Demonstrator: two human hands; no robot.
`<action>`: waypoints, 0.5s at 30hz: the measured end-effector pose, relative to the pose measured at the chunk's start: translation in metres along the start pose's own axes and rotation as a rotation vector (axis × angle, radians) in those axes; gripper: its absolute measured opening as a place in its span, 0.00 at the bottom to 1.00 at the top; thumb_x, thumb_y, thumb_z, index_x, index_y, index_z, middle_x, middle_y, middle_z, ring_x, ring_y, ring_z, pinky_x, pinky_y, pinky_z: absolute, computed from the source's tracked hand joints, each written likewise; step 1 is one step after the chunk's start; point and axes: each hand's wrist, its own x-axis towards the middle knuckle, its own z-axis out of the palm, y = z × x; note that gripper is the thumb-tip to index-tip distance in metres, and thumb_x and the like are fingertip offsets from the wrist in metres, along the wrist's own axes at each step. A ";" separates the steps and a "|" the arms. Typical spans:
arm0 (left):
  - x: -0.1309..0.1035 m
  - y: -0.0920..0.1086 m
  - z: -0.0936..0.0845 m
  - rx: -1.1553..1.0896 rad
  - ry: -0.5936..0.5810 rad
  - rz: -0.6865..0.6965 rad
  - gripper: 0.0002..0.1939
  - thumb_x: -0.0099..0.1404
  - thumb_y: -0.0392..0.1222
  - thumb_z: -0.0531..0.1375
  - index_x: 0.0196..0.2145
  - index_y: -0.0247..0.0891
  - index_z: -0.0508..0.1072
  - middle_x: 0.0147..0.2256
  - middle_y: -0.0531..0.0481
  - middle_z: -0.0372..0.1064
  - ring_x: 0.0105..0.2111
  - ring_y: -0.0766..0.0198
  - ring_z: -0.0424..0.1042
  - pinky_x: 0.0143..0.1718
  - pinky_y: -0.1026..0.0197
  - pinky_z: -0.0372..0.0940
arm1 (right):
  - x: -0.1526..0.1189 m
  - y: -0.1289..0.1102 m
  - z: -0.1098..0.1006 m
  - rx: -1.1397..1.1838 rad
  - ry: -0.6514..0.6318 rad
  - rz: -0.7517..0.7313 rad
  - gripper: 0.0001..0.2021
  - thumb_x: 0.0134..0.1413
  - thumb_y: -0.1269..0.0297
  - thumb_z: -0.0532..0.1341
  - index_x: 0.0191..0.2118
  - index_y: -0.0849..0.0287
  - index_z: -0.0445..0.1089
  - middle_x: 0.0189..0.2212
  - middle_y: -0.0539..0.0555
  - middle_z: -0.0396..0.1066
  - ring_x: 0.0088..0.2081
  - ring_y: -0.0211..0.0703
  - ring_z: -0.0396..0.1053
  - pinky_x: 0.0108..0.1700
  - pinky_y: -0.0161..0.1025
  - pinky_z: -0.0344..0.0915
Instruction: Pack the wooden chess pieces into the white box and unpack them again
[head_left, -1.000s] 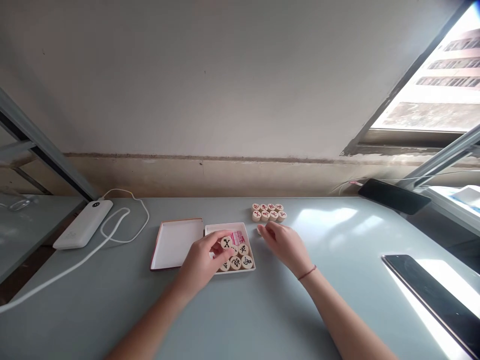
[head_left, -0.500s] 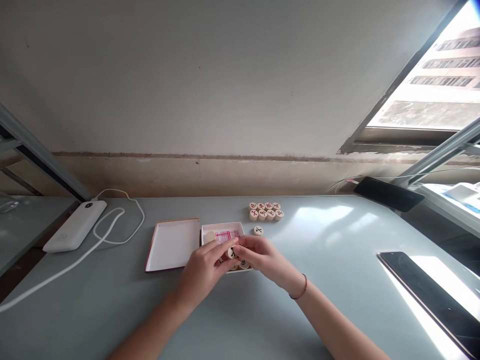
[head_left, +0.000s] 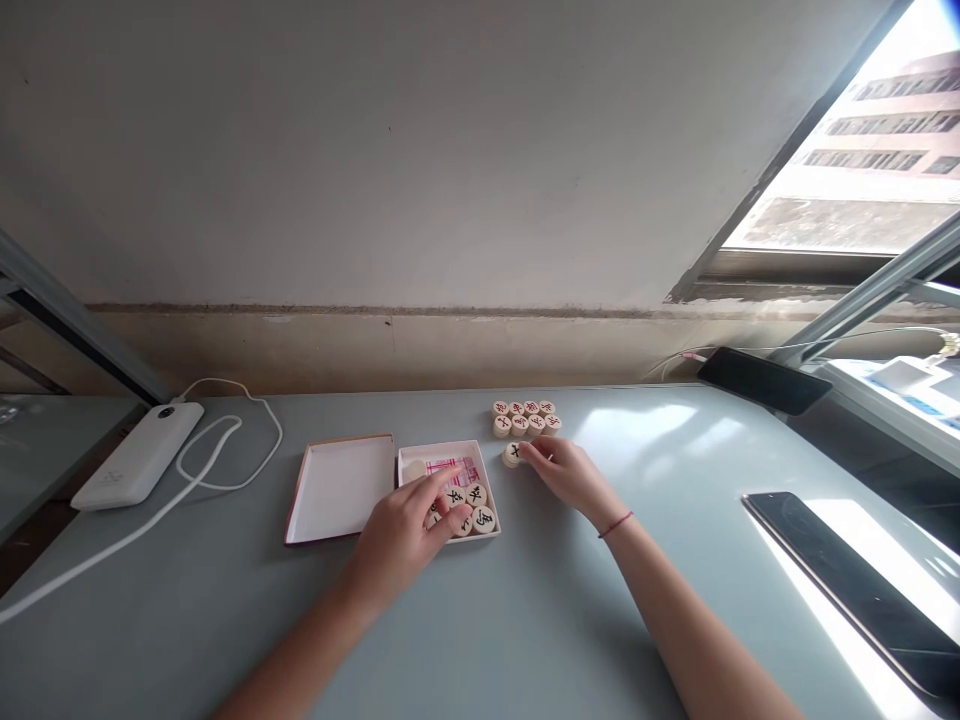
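My right hand [head_left: 568,478] pinches the edge of a round Chinese chess piece [head_left: 513,452] with a black character. That piece sits on top of another, right of the white box [head_left: 491,492]. Over the box's near left part hovers my left hand [head_left: 405,522], thumb and fingers apart, with nothing visible in it. Several black-character pieces [head_left: 484,519] lie in the near half of the box, some hidden by my left fingers. Behind my right hand, red-character pieces [head_left: 519,423] stand in two neat stacked rows.
The box lid [head_left: 341,490] lies inside-up, left of the box. A white power bank [head_left: 139,455] with a cable [head_left: 180,490] is at far left. One phone [head_left: 847,590] lies at right, another dark phone [head_left: 761,380] by the wall.
My right hand has moved right from the box, carrying a black-character piece onto the single piece on the table. My left hand has stayed over the box, its fingers now apart.
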 end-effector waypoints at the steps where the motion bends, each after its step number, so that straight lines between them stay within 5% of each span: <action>1: 0.000 0.000 0.000 0.000 -0.001 0.000 0.19 0.69 0.52 0.50 0.51 0.41 0.67 0.28 0.54 0.67 0.23 0.68 0.63 0.30 0.65 0.63 | -0.001 -0.001 -0.001 -0.013 0.004 -0.009 0.19 0.53 0.49 0.51 0.19 0.56 0.54 0.16 0.47 0.55 0.21 0.36 0.52 0.23 0.34 0.48; 8: 0.000 -0.001 0.000 0.008 -0.006 -0.019 0.18 0.69 0.52 0.50 0.51 0.42 0.67 0.29 0.55 0.68 0.24 0.67 0.66 0.30 0.66 0.64 | -0.005 0.000 -0.007 -0.140 -0.116 -0.112 0.06 0.48 0.59 0.55 0.29 0.55 0.60 0.24 0.48 0.66 0.25 0.38 0.61 0.27 0.34 0.56; 15: 0.001 -0.004 0.002 0.015 -0.014 -0.014 0.17 0.69 0.50 0.50 0.49 0.40 0.68 0.29 0.54 0.68 0.24 0.67 0.66 0.31 0.66 0.63 | -0.006 -0.003 0.005 -0.382 -0.065 -0.204 0.08 0.55 0.59 0.53 0.28 0.55 0.55 0.23 0.49 0.65 0.24 0.39 0.61 0.25 0.34 0.51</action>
